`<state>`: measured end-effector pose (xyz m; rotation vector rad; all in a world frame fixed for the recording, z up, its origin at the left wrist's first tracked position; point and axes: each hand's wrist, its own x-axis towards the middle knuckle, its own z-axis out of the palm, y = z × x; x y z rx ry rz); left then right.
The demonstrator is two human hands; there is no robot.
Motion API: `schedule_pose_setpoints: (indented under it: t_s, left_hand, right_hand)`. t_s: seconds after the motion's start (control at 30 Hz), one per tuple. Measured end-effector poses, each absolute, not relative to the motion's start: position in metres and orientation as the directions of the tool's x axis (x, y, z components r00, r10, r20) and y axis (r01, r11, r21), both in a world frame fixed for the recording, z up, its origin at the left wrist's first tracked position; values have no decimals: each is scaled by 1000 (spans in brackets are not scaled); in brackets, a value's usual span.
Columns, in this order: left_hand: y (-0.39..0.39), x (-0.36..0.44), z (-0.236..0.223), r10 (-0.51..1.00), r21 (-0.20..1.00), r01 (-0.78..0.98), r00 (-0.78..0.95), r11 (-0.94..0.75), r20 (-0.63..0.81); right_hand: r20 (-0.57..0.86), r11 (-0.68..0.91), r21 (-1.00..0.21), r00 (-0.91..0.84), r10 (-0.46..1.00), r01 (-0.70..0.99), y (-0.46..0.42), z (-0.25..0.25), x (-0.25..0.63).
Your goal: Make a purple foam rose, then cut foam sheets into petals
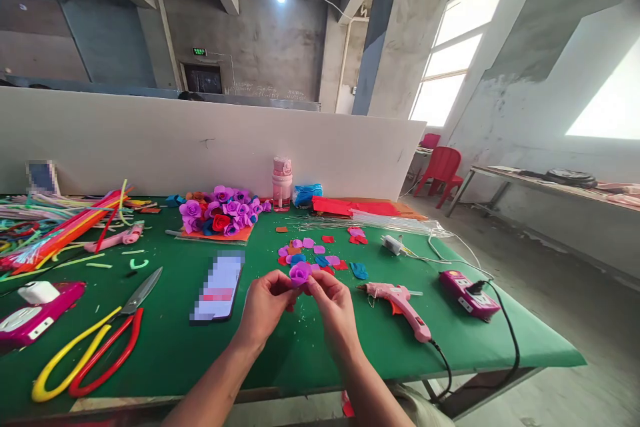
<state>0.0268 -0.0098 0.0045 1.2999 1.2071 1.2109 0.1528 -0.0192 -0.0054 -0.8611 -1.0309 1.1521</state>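
Note:
Between my two hands, above the green table, is a purple paper rose [300, 273]. My left hand [267, 303] pinches its left side and base with thumb and fingers. From the right, the fingers of my right hand [332, 300] close on its edge. Just beyond lie loose petals [319, 249] in purple, red, blue and brown. To the right of my right hand rests a pink glue gun [400, 303], its nozzle pointing left. A phone [219, 287] with a lit screen lies left of my left hand.
Large scissors [100, 340] with yellow and red handles lie at left, near a magenta power strip [65, 303]. Finished roses [225, 210] are heaped at the back, beside a pink bottle [282, 183]. Another power strip [469, 293] with cords sits at right. A white board [215, 137] stands behind.

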Motion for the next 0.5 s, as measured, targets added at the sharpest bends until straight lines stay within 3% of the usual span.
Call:
schedule_pose_setpoints:
  t_s: [0.2, 0.5]
  left_hand:
    - [-9, 25, 2, 997, 994, 86, 36, -64, 61]
    - [-7, 25, -2, 998, 993, 100, 16, -59, 58]
  right_hand:
    - [196, 207, -946, 65, 978, -251, -18, -7, 152]
    - [150, 154, -930, 38, 988, -334, -19, -13, 148]
